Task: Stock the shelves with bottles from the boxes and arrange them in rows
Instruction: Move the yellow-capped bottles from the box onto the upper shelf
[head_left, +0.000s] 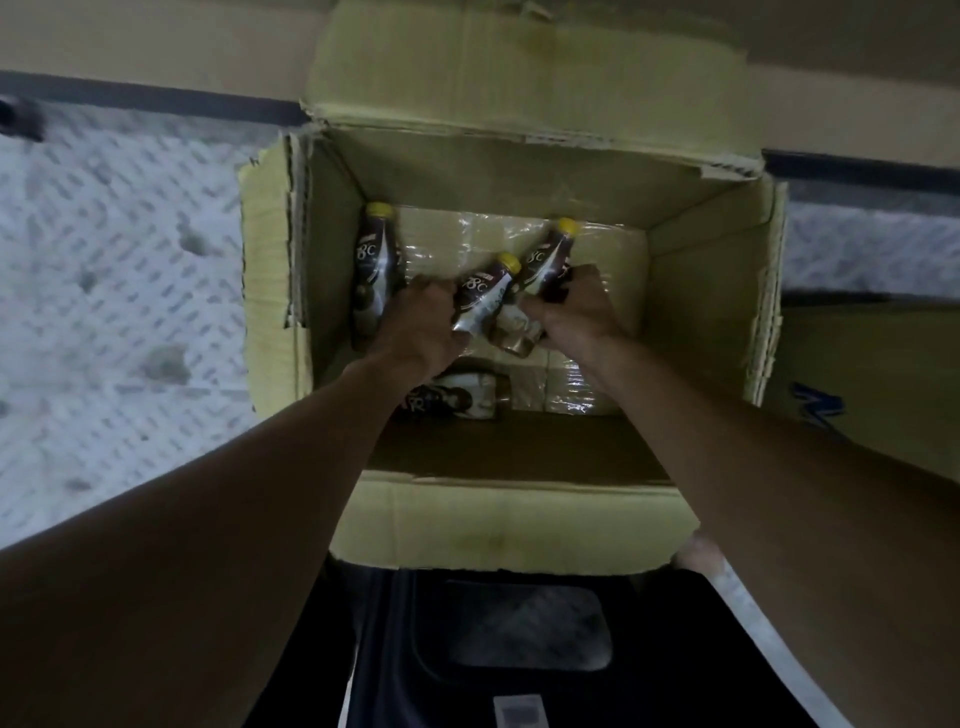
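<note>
garment: dark garment (467, 649) at the near edge, under the box's near side
box: open cardboard box (701, 291), seen from above, all four flaps folded out
near flap: near flap (509, 519) hangs toward the person, over the garment
contents, near: lying bottle (460, 402) on its side by the near wall, left of centre, partly under the left forearm
left hand: left hand (421, 325) inside the box, fingers curled round the lower body of the middle bottle (480, 291); yellow cap points far
left bottle: left bottle (376, 265), dark body, yellow cap, against the left wall; its lower part runs behind the left hand, cannot tell if it is gripped too
right hand: right hand (579, 306) inside the box, right of centre, fingers wrapped round the base of the right bottle (550, 257), cap tilted far-right
between hands: another bottle end (514, 335) sits between the two hands, touching the right hand; blurred, grip unclear
box floor: box floor (597, 395) shows glossy tape strips
far flap: far flap (519, 62) folded back, torn edges
outside left: patterned floor (114, 270)
outside right: second carton (872, 395) just beside the box, blue marking
</note>
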